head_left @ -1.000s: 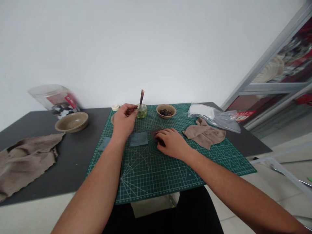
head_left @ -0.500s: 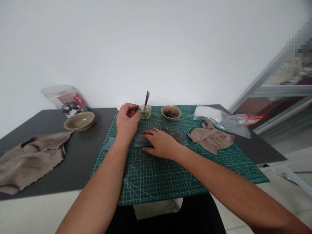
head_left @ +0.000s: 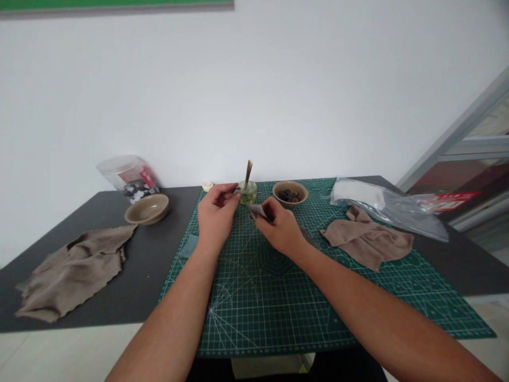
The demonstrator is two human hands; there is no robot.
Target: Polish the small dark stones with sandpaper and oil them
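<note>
A dark table (head_left: 131, 297) stood against the wall (head_left: 302, 95), partly covered by a green cutting mat (head_left: 278, 318). A large brown cloth (head_left: 79, 270) lay crumpled on the table at left; a clear plastic bag (head_left: 413, 217) and a smaller brown cloth (head_left: 369, 239) lay at right. The 2 hands, left hand (head_left: 217, 215) and right hand (head_left: 280, 225), were near each other but apart, over the mat. Beyond them sat a bowl (head_left: 298, 203) of dark pieces (head_left: 289, 196) and a glass jar (head_left: 248, 194) holding thin sticks (head_left: 248, 172). A blue-grey square (head_left: 189, 246) lay beside the left wrist. The right thumb and fingers gripped a grey sheet (head_left: 257, 210); the left fingertips pinched a small dark item (head_left: 237, 190) near the jar, its form unclear.
</note>
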